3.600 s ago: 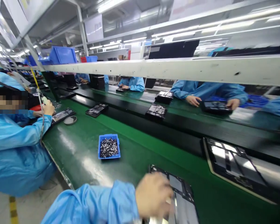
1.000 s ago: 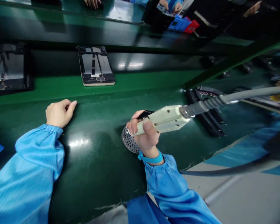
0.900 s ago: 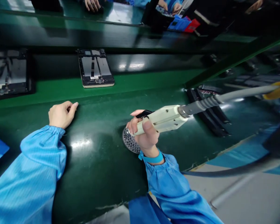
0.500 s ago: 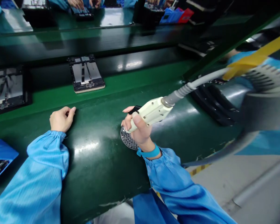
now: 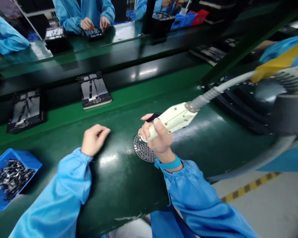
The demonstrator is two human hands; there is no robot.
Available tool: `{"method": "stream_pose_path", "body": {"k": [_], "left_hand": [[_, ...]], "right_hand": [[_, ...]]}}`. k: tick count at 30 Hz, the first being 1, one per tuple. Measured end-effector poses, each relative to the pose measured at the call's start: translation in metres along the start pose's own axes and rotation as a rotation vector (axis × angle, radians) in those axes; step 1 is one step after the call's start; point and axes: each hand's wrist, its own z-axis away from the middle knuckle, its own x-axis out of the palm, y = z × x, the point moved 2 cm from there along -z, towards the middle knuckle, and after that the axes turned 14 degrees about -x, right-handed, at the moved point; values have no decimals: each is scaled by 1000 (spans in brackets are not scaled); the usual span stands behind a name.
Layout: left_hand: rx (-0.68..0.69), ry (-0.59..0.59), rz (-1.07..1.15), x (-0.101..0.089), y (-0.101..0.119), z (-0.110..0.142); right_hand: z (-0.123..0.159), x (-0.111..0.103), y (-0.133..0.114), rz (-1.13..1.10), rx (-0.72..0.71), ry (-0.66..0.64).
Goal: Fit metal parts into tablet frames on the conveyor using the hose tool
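My right hand (image 5: 159,135) grips the cream handle of a hot-air gun (image 5: 178,115), whose grey hose runs up to the right. At the gun's lower end a round perforated metal disc (image 5: 144,150) is held low over the green bench; whether it touches is unclear. To the left, my left hand (image 5: 95,138) is at the bench top with fingers curled and thumb against them, and nothing shows in it. Beyond that hand lies an opened tablet (image 5: 95,91) with its inner parts bare. A second opened tablet (image 5: 26,109) lies farther left.
A blue bin (image 5: 27,158) of small metal parts (image 5: 13,177) stands at the left. Across the bench a co-worker's hands (image 5: 88,24) work on a device. A green post (image 5: 240,46) slants at the right, near dark stacked trays (image 5: 240,110). Yellow tape (image 5: 278,61) hangs at the hose.
My left hand has moved right, closer to the hot-air gun. My right hand keeps its grip on the gun. The view has shifted, so more of the blue bin and the co-worker shows.
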Motion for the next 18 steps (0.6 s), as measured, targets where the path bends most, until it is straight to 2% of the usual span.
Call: {"method": "stream_pose_path", "body": {"k": [3,5,7,10,13,18], "left_hand": [[160,-232,85,42,33,22],[182,-279,84,65,45,28],[189,-277,82,79,50,29],[240,-260,89,86,51,27],[297,-264,-9,84,52,25],[260,-249,-224,84,56,22]], "right_hand": [[-3,-3,-4,-35,-2,12],[-4,-4,-6,-37,-4,15],[-4,-4,-7,-33,-4,22],[-4,-3,-8,-40,6,35],[-6,-3,-9,-40,-6,48],[-12,-10,-17,-25,-78,107]]}}
